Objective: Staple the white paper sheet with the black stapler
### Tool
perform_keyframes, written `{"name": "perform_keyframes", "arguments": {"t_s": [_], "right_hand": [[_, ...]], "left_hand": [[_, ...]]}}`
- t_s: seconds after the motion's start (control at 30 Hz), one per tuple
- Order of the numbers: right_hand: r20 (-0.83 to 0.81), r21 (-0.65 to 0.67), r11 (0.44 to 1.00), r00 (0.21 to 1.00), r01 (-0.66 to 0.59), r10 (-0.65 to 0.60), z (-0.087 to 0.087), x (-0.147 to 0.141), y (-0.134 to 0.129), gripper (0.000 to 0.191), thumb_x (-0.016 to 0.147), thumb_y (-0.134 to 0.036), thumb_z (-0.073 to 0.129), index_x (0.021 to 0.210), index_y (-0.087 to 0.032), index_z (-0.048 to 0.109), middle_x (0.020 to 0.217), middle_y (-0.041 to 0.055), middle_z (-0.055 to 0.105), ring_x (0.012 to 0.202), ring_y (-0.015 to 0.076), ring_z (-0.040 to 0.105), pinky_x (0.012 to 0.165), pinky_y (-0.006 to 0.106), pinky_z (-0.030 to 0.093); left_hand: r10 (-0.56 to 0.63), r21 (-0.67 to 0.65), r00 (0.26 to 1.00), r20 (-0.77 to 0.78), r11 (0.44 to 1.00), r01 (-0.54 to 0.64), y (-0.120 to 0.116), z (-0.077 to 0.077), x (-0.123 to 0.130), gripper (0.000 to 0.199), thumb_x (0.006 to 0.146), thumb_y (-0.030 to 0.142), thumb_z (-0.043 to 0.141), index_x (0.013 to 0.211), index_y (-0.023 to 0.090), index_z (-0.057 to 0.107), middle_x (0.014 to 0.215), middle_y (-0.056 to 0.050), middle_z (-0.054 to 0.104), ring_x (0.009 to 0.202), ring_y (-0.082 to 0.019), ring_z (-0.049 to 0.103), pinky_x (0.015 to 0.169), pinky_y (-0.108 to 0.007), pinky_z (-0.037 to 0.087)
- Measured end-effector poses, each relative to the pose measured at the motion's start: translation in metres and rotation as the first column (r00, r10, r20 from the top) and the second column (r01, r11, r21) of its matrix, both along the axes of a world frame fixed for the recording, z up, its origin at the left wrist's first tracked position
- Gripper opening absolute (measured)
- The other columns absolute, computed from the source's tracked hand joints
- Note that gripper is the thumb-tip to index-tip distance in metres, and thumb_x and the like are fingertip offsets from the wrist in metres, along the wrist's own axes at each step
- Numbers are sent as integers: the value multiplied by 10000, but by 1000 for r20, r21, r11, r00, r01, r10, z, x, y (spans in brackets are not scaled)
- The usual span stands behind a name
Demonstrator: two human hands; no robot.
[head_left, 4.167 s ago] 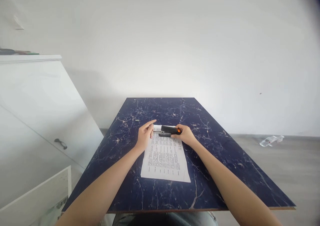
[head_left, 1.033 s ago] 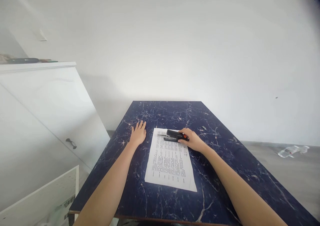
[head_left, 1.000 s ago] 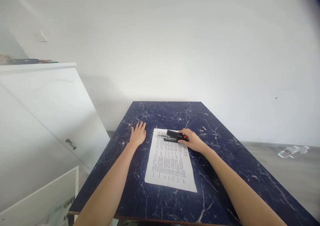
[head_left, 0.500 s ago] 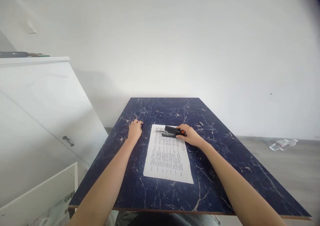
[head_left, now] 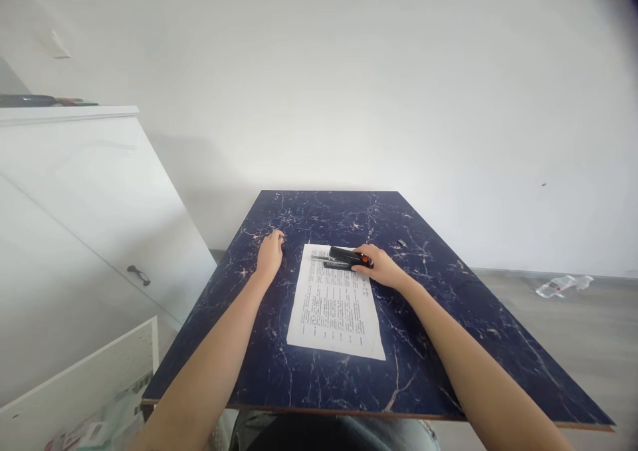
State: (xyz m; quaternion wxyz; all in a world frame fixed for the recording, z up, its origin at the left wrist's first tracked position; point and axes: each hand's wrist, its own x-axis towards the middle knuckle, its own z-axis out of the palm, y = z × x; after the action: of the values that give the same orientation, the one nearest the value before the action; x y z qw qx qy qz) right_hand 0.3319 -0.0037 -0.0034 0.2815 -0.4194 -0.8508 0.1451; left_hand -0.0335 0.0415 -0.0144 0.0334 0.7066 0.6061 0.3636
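Right grip [head_left: 377, 265] on stapler [head_left: 343, 256], paper [head_left: 333, 311], blue veined table [head_left: 329, 215], white wall [head_left: 319, 86]

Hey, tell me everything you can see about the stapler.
The stapler is black, seemingly plastic, with an orange patch near its right end. Its upper and lower arms stand apart at the left, where a thin, metal-looking strip sticks out. It lies crosswise over the far end of the printed paper. The right hand grips its right end. Finer markings are too small to read.
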Motion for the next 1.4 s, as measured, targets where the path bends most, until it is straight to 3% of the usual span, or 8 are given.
{"name": "perform_keyframes", "arguments": {"t_s": [0.13,0.3,0.5,0.63,0.8,0.97,1.2,1.4], "right_hand": [[6,0,1000,1000,2,-2,-1,1,1,344,912,-466,675,1162,-230,653,988,77,685,890,251,601,803,395,495],[1,8,1000,1000,-2,2,-4,3,2,359,913,-459,669,1189,-230,654,995,79,691,905,258,605,827,414,491],[7,19,1000,1000,-5,5,-3,3,3,345,909,-451,676,1176,-232,664,1005,77,694,907,259,612,842,418,492],[8,11,1000,1000,-7,7,-2,3,3,343,906,-442,680,1174,-228,662,1023,83,696,919,262,610,838,414,497],[4,-6,1000,1000,-1,1,-2,3,2,362,905,-453,674,1194,-235,663,1017,88,699,918,269,617,820,416,506],[1,-2,1000,1000,-4,4,-3,3,2,353,905,-452,676,1179,-230,664,1000,84,697,908,265,617,827,418,505],[-6,-1,1000,1000,5,-5,-3,3,2,370,897,-469,682,1182,-234,671,997,88,696,906,272,618,816,422,506],[-5,-3,1000,1000,-9,9,-2,3,2,348,908,-459,671,1172,-232,670,995,87,694,907,268,611,831,424,499]], "left_hand": [[-133,56,916,379,991,120,-9,4,19,188,961,251,551,1126,194,621,939,-64,699,809,-190,680,799,-317,517],[-255,15,598,760,926,376,-35,6,60,219,826,342,736,949,164,700,849,-56,714,702,-169,675,652,-286,540],[-59,-30,160,985,865,501,-48,8,84,278,736,213,844,997,144,776,858,-52,745,790,-144,695,895,-341,579],[129,-99,-31,991,871,482,-42,10,78,155,771,39,773,908,109,778,877,-65,754,851,-131,721,1036,-323,559],[190,-154,-23,982,854,497,-39,14,68,155,823,-8,705,902,109,770,990,-94,764,1088,-196,712,1117,-325,530],[80,-104,68,994,837,537,-37,16,64,115,885,57,672,917,119,763,1129,-121,748,1248,-254,644,1174,-409,482],[83,-88,34,996,843,531,-40,17,64,194,929,42,580,889,116,755,1111,-121,749,1220,-241,660,1178,-402,471],[9,-33,49,999,858,512,-34,14,61,159,941,152,604,1015,111,739,1058,-124,740,1098,-214,700,1113,-429,510]]}}
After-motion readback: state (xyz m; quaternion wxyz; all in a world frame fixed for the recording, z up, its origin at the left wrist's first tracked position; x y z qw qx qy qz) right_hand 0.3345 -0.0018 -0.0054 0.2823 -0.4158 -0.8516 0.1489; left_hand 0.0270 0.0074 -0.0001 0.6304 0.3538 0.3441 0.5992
